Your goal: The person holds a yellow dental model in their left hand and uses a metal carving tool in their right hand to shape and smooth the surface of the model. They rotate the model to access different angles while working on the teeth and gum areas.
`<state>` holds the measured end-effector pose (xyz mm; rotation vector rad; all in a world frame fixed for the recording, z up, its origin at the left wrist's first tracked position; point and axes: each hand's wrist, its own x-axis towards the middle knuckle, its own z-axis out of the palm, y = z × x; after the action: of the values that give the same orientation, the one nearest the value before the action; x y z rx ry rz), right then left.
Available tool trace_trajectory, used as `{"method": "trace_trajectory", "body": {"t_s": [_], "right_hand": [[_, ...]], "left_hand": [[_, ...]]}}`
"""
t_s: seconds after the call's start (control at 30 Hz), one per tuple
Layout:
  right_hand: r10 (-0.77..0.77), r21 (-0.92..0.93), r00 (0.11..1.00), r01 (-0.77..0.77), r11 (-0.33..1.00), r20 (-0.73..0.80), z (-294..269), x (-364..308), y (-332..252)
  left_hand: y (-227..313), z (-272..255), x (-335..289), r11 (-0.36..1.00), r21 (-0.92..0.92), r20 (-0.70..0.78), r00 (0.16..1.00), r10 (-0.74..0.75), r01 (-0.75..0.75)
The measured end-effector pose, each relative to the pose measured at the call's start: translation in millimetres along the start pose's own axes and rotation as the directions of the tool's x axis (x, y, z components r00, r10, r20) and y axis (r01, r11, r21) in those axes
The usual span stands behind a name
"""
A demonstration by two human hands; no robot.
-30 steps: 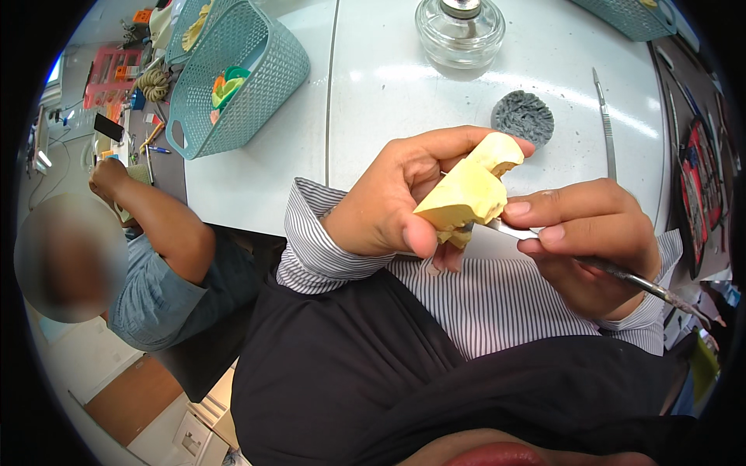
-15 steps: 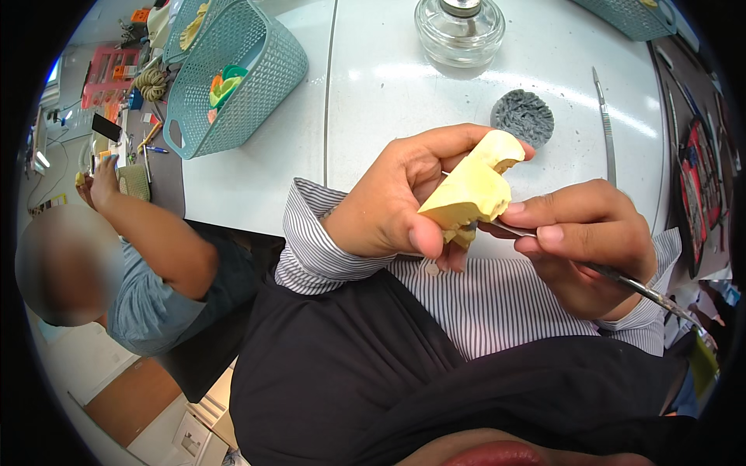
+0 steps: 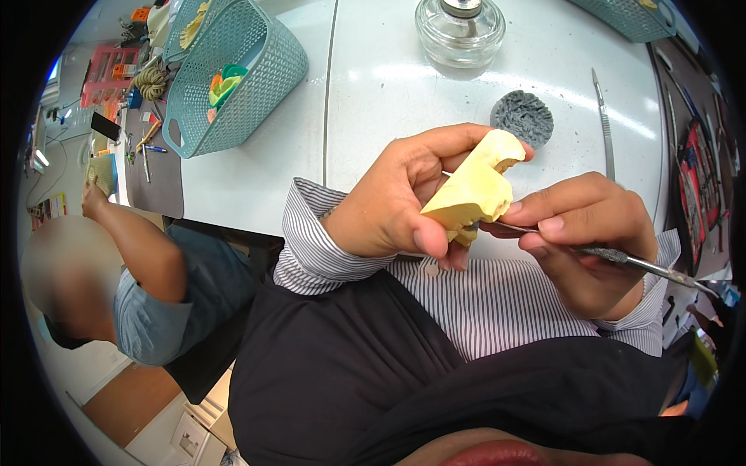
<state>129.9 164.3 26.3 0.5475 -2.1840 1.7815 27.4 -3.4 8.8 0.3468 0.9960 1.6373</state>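
My left hand (image 3: 388, 186) is wrapped round a yellow plaster dental cast (image 3: 471, 188), holding it tilted above my lap near the table's front edge. In my right hand (image 3: 594, 237) is a slim metal carving tool (image 3: 641, 266) with a knurled grip, pinched between thumb and fingers. Its working tip meets the lower right edge of the cast, beside a small dark patch; the cast partly hides the exact contact. Just beyond my left fingertips a round grey lump (image 3: 522, 119) with a rough, crumpled top sits on the table.
A glass spirit lamp (image 3: 460, 35) stands at the back. On the right lie a metal scalpel-like handle (image 3: 606, 128) and a tool case (image 3: 695, 179). A teal basket (image 3: 256, 85) with colourful pieces is at the left, near a seated co-worker (image 3: 155, 311). Another basket (image 3: 633, 19) sits far right.
My right hand has shifted slightly and the tool's rear end has swung up, lying flatter. The cast has barely moved. At the left, the co-worker's arm has lowered and moved left.
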Motion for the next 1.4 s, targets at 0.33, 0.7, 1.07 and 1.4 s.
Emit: {"method": "trace_trajectory", "body": {"t_s": [0.33, 0.7, 1.07, 1.4], "right_hand": [[0.016, 0.001, 1.0, -0.016, 1.0, 0.007, -1, 3, 1], [0.001, 0.004, 1.0, -0.001, 1.0, 0.03, -2, 5, 0], [0.08, 0.166, 0.97, -0.042, 0.985, -0.23, 0, 1, 4], [0.194, 0.367, 0.867, -0.014, 0.93, -0.459, -14, 1, -1]], "left_hand": [[-5, -5, 2, 0.999, -0.006, 0.04, 0.998, 0.039, -0.039], [-8, -11, 5, 0.991, -0.103, 0.14, 0.986, 0.095, -0.081], [0, 1, 0, 0.994, -0.005, 0.017, 0.994, 0.107, -0.107], [3, -5, 3, 0.966, -0.158, 0.158, 0.96, 0.231, -0.206]]}}
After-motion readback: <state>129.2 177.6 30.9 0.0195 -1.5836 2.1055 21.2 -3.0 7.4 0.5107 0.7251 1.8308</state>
